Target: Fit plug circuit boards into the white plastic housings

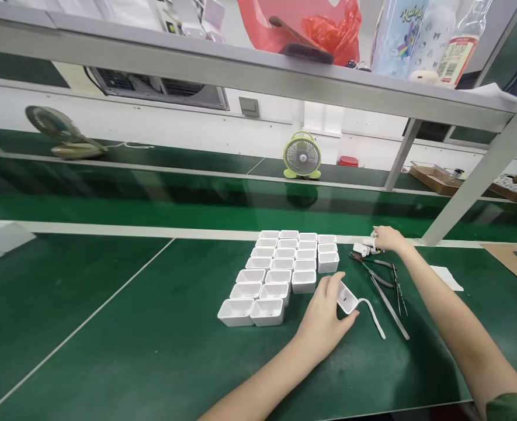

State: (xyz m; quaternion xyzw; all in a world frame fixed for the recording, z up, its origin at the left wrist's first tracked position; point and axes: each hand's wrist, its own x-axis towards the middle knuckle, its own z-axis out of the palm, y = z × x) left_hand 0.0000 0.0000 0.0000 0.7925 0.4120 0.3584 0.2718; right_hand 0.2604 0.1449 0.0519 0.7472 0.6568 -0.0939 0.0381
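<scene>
Our L hand (322, 313) has a slotted white plastic box (347, 298), thumb & fingers part-open round its sides, right of the rows of white boxes (267, 314); a white cord (374, 318) trails off its right end. Our R hand (388, 238), fingers bent, is at small white parts (361, 249), far right; can't tell if it grips any. Best, we reckon: hold the box lightly, cord unsnagged, R fingers clear of the pliers (371, 272). Blue bottle (401, 38) up top reads "Rainb…"; glass bottle (458, 55) label's illegible.
</scene>
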